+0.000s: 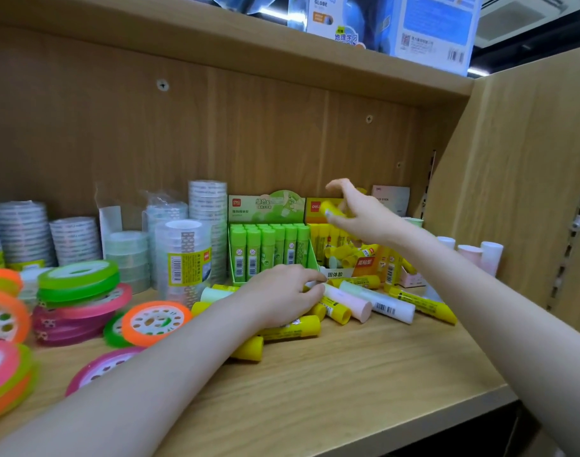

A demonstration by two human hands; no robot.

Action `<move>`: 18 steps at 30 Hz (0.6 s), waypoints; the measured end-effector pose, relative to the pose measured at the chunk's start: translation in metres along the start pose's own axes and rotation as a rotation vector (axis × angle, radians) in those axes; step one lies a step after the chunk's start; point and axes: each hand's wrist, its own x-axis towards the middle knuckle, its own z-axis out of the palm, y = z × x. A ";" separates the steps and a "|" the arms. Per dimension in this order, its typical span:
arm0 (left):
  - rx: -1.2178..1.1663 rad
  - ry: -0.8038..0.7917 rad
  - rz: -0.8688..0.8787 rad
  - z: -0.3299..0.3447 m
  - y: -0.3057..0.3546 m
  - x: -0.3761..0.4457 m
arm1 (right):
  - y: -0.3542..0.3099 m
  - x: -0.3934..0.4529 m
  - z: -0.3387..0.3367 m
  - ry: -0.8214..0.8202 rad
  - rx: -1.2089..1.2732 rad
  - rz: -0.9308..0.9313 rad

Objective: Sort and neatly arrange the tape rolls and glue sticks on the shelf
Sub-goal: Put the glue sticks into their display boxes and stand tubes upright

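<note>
On the wooden shelf (pixel 364 367), a loose heap of glue sticks (pixel 358 303) lies near the middle, toward the right end: yellow ones with barcoded labels, plus a pale pink and a white one. The left hand (pixel 282 293) rests on this heap with fingers curled around one of the sticks. The right hand (pixel 354 212) is raised over the yellow display box (pixel 348 255), pinching a yellow glue stick (pixel 331 209). That box reads "deli" and "固体胶"; the green display box (pixel 269 239) beside it, also marked "deli", holds upright green sticks. Clear tape stacks (pixel 183 255) stand along the back left, and neon tape rolls (pixel 80 291) sprawl toward the left front edge.
</note>
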 end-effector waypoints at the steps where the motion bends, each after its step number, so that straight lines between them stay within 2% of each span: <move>1: 0.001 -0.002 0.000 0.000 0.000 0.000 | 0.000 0.000 -0.003 -0.053 -0.082 0.013; 4: 0.002 0.004 -0.001 0.000 0.000 0.000 | -0.001 0.004 -0.005 -0.088 -0.195 0.036; 8: 0.003 0.002 -0.002 0.000 0.000 0.000 | -0.002 0.007 0.004 -0.120 -0.150 0.033; 13: -0.010 -0.010 0.023 -0.001 0.001 0.001 | 0.003 0.015 0.021 -0.011 -0.095 0.020; 18: 0.014 -0.017 0.033 0.001 -0.001 0.001 | 0.004 0.017 0.016 0.038 -0.217 -0.042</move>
